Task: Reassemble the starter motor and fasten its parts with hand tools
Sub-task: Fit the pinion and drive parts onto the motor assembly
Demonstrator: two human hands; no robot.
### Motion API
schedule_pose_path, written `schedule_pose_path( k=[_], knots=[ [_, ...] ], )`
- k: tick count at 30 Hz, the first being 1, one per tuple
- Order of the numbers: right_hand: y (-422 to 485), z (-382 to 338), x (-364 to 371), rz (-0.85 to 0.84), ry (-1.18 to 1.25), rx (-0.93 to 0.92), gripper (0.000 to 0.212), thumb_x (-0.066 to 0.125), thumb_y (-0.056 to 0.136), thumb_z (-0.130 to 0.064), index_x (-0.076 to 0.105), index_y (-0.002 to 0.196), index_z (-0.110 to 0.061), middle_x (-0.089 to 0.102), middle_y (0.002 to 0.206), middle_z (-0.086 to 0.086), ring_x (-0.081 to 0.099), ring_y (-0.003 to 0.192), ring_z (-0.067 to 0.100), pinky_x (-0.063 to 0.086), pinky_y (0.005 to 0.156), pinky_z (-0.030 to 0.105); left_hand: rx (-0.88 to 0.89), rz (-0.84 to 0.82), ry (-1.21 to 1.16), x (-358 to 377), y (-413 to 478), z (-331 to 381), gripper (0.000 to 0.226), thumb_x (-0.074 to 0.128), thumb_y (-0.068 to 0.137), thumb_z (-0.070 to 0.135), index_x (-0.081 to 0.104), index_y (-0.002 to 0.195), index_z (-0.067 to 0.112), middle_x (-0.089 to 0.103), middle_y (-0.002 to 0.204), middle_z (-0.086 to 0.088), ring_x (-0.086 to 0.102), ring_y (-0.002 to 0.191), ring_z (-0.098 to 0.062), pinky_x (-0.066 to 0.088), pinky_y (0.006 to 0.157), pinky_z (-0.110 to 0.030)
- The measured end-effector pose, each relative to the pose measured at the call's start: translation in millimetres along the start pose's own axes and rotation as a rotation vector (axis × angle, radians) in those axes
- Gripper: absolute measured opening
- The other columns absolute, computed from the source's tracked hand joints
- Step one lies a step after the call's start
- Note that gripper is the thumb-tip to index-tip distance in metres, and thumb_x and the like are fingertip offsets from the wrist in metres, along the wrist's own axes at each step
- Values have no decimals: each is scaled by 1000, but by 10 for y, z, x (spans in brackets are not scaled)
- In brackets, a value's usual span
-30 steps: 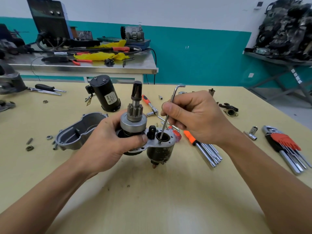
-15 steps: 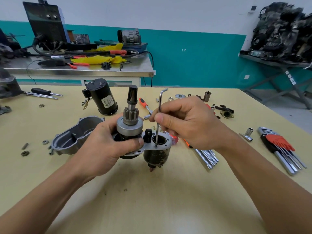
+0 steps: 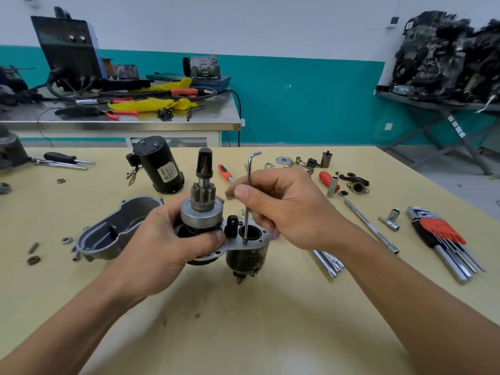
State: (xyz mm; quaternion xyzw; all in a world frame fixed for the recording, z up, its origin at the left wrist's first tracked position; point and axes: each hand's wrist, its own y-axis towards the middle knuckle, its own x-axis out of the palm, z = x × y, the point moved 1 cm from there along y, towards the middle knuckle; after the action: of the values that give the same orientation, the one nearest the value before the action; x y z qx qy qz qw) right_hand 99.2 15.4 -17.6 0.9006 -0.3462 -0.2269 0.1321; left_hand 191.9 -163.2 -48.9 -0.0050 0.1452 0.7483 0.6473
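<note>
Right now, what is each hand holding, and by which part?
The left hand grips the starter assembly around its body, below the pinion. The right hand pinches the hex key mid-shaft.

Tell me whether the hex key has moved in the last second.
Yes. The hex key has swung its bent top left, toward the orange-handled screwdriver lying on the table, so the shaft now stands nearly upright.

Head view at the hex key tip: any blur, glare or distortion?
Head view, centre: hex key tip on the starter motor looks sharp, evenly lit, no glare; head view, edges: wide-angle bowing; head view, background: steel bench shows sheen.
</note>
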Motion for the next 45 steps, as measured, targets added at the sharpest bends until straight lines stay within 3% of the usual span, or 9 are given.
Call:
schedule_pose_path(
  k=[5,10,16,21,25,28,34,40,45],
  knots=[
    [-24,-48,-90,-95,-62,57,21,56,99,-16,73,90,-24,57,63,0,51,51,8,42,45,27,1,-4,10,-4,0,1,31,83,73,13,72,97,29,72,90,-5,69,85,-10,53,73,-14],
    [-18,-48,-61,38,-139,-19,21,73,88,-16,71,70,-25,65,58,0,53,42,6,47,43,22,9,-5,27,4,-7,20,33,76,78,2,73,98,28,74,91,-4,69,85,-9,52,70,-11],
    [-25,-31,-63,51,-96,28,6,68,91,-14,73,87,-16,62,60,-5,53,45,2,45,47,14,4,2,-7,9,-8,24,34,80,69,17,72,98,31,74,93,-4,70,90,-15,52,71,-12],
    [-35,-33,-92,-82,-85,58,19,59,93,-28,73,93,-15,54,64,8,47,51,19,41,46,37,-4,-5,16,-14,4,1,37,87,70,16,71,99,32,73,96,-7,69,96,-22,53,78,-14],
    [-27,1,-47,87,-184,-40,26,72,88,-26,69,64,-17,56,55,12,45,44,11,39,42,29,6,-8,36,-12,2,0,33,78,78,6,71,98,31,73,96,-7,68,93,-20,52,73,-12],
    [-18,47,26,212,-188,-88,33,80,81,-24,64,56,-11,48,46,1,39,43,4,32,43,15,13,-23,34,-9,-6,13,32,76,80,3,72,97,29,73,96,-7,69,93,-20,52,74,-13],
    [-24,25,23,123,-131,-33,18,71,83,-37,74,87,-19,58,60,18,45,49,17,40,47,28,1,-13,19,-6,-1,5,27,76,79,3,72,96,24,72,94,-9,69,91,-22,52,73,-14],
    [-50,-47,-83,-39,-92,-32,14,60,95,-23,72,88,-26,58,60,-3,50,51,3,42,50,15,-4,-5,-3,-8,2,-6,29,79,72,15,71,97,26,72,96,-10,68,94,-22,52,72,-13],
    [-34,8,42,204,-105,-122,28,80,81,-15,63,60,-24,55,50,-10,46,45,2,38,45,15,15,-8,10,-2,-5,-1,30,78,74,8,72,98,24,74,94,-4,70,85,-7,50,68,-8]
  ],
)
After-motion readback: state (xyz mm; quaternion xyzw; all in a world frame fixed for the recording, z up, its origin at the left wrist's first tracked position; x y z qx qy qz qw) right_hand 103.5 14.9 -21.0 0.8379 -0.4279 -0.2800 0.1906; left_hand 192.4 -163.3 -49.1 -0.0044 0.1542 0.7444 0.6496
